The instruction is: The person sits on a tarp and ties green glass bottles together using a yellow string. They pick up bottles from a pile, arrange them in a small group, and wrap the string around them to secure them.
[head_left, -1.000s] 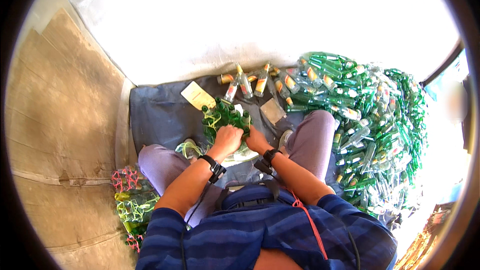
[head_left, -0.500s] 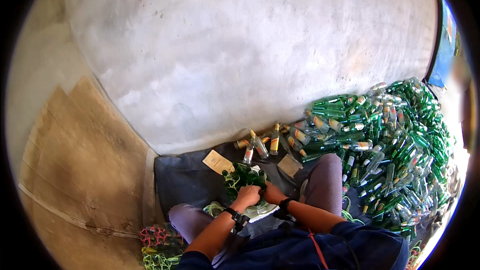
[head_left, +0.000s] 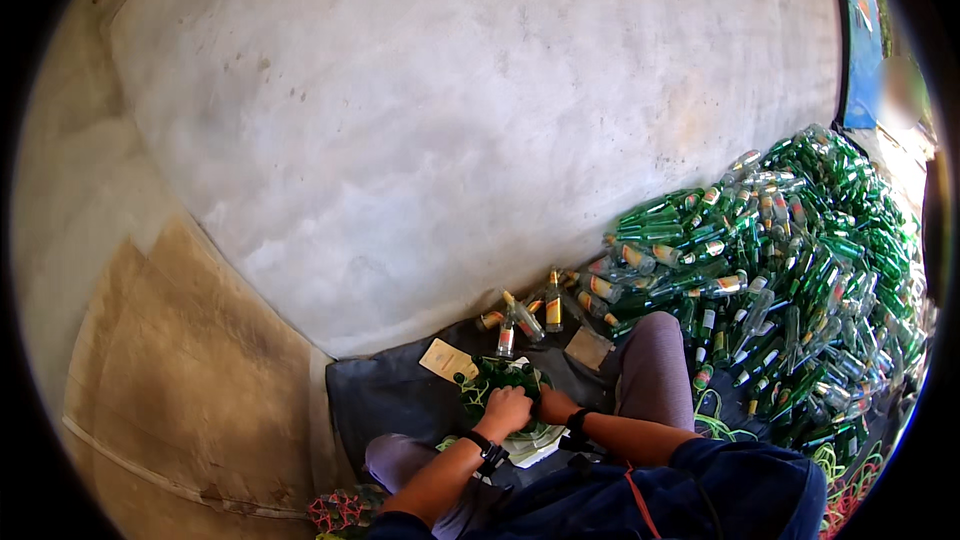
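Observation:
Between my knees stands a cluster of green glass bottles (head_left: 490,376), with yellow-green cord (head_left: 469,392) strung around its left side. My left hand (head_left: 508,410) is closed at the near edge of the cluster. Close beside it, my right hand (head_left: 556,405) has its fingers curled in toward the same spot. Whatever is pinched between the fingers is too small and hidden to make out. Under the hands and the cluster lies a flat whitish piece (head_left: 535,448), partly covered by my wrists.
A large heap of green and clear bottles (head_left: 770,270) fills the right side. Several clear labelled bottles (head_left: 553,302) stand or lie by the wall. A tan card (head_left: 449,360) and a brown flat piece (head_left: 588,348) rest on the dark sheet (head_left: 375,395). Red netted bottles (head_left: 340,510) sit at lower left.
The view has shifted, so the scene sits a little lower at left and higher at right. Both hands remain close together at the green bottle cluster.

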`<state>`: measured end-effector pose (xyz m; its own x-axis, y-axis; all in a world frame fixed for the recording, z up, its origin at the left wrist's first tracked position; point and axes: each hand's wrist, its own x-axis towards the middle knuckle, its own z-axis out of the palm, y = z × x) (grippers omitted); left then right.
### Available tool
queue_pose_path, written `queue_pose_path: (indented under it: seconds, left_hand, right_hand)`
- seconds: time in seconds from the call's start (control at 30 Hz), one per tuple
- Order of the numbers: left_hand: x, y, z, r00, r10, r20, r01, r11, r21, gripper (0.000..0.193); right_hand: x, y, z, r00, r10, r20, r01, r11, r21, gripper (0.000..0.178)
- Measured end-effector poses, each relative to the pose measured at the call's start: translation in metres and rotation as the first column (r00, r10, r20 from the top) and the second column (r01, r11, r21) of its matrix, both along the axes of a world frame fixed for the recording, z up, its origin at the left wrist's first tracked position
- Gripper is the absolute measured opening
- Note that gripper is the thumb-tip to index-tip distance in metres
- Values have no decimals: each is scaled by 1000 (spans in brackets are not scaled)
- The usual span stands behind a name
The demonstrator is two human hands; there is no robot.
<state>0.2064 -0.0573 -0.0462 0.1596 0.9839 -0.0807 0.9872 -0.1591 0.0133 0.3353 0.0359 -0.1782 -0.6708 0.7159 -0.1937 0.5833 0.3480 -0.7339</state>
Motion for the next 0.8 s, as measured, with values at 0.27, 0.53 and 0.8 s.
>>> queue_pose_path:
  seconds: [0.27, 0.53, 0.8]
  left_hand:
    - [-19, 15, 6, 999, -3, 34, 12, 969, -245, 27]
    - [-19, 23, 21, 991, 108, 75, -78, 941, -329, 28]
    - [-26, 36, 14, 988, 123, 94, -79, 924, -374, 31]
  right_hand:
    - [-3, 1, 15, 997, 57, -56, -60, 997, -42, 57]
    - [24, 13, 48, 995, 97, -35, -99, 994, -55, 43]
    - [31, 25, 30, 939, 337, 68, -341, 939, 52, 35]
